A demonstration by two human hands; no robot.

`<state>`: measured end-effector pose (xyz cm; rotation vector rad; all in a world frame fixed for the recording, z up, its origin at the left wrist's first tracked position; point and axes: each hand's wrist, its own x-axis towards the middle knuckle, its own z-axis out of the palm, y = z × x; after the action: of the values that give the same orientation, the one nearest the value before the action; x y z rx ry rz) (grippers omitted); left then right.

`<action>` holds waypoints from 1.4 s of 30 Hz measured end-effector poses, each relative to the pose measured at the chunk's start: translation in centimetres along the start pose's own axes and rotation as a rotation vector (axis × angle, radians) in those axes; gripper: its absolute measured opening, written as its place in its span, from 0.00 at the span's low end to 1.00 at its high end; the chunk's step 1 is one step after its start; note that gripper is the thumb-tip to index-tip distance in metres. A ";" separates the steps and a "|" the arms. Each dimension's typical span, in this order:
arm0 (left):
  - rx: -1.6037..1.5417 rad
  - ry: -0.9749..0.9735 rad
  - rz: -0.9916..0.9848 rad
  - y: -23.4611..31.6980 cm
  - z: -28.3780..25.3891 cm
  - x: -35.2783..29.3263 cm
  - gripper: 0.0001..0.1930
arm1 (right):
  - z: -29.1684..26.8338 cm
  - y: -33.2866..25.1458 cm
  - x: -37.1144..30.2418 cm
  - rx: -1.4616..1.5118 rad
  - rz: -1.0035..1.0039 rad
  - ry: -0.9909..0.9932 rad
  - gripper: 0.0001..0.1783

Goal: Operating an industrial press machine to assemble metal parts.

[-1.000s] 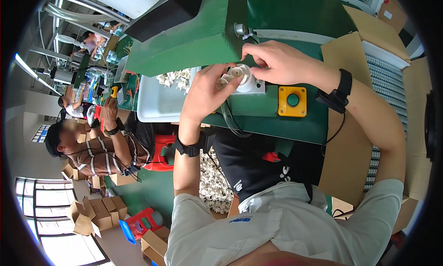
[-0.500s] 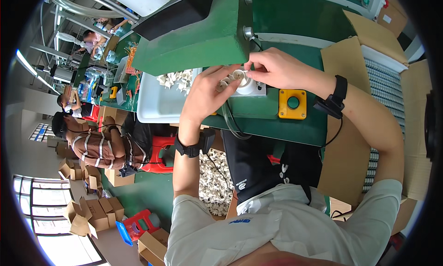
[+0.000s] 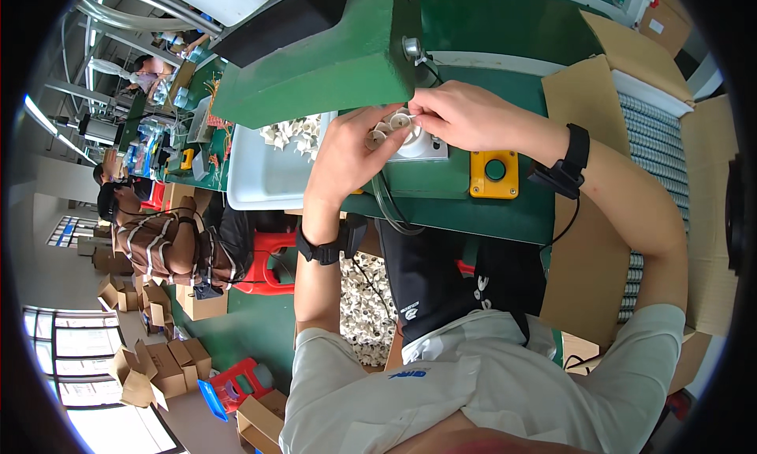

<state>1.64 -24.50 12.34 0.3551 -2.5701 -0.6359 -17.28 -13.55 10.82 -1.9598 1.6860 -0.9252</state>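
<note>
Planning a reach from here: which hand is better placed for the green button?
Likely the right hand: its wrist is beside the yellow box carrying the green button. The left hand sits farther left, though both are at the white parts.
</note>
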 end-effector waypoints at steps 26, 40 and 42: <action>0.147 0.102 -0.360 0.7 -1.3 -8.2 0.15 | -5.6 1.0 -0.7 -0.268 0.210 -0.716 0.21; 0.578 -0.022 -0.304 0.6 -0.6 -9.0 0.14 | -4.3 1.0 -0.5 -0.505 0.388 -0.875 0.26; 0.578 -0.070 -0.343 0.6 -0.9 -8.8 0.15 | -4.4 0.8 -0.5 -0.544 0.414 -0.877 0.26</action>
<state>9.56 -21.25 10.06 0.9912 -2.7434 0.0089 -20.94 -12.72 13.24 -1.7622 1.7298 0.5427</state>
